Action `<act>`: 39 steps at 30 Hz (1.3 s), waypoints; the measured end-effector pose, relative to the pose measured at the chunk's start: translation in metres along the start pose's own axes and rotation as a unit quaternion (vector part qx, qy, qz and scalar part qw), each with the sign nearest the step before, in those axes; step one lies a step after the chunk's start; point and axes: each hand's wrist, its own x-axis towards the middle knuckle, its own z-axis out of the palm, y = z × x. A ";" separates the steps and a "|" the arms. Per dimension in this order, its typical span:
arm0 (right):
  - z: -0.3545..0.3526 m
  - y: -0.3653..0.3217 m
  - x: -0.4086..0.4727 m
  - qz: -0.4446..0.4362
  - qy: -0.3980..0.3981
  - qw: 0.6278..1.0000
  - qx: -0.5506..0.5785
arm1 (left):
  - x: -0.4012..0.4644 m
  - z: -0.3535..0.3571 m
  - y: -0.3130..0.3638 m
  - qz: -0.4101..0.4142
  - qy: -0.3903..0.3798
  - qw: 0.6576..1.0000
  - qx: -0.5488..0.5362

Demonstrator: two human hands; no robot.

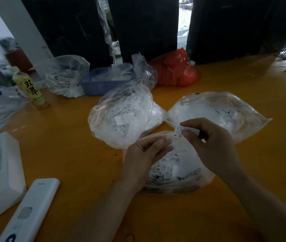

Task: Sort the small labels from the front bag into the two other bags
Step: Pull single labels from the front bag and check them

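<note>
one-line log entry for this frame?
step: sorting | right hand: pinches S label | left hand: holds front bag rim | label: above front bag

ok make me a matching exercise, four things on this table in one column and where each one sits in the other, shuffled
Things
1. red bag
2. blue basket
3. yellow bottle
4. white remote

Places
A. near left corner, closest to the person
B. far side, right of the basket
C. left side, standing upright
D. far side, behind the left clear bag

Pairs: 1-B, 2-D, 3-C, 4-A
</note>
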 end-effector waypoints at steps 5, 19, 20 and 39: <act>0.004 0.001 -0.003 -0.026 -0.010 0.998 -0.048 | -0.002 0.002 -0.002 0.015 -0.013 0.999 0.033; 0.005 0.007 -0.003 -0.055 -0.047 0.993 -0.091 | -0.003 0.003 0.000 0.012 0.002 0.999 0.035; 0.005 0.007 -0.003 -0.065 -0.055 0.992 -0.091 | -0.003 0.002 0.001 0.014 0.002 0.999 0.045; 0.016 -0.002 -0.011 -0.010 -0.070 0.997 -0.006 | -0.004 0.001 0.001 0.015 0.038 0.995 0.091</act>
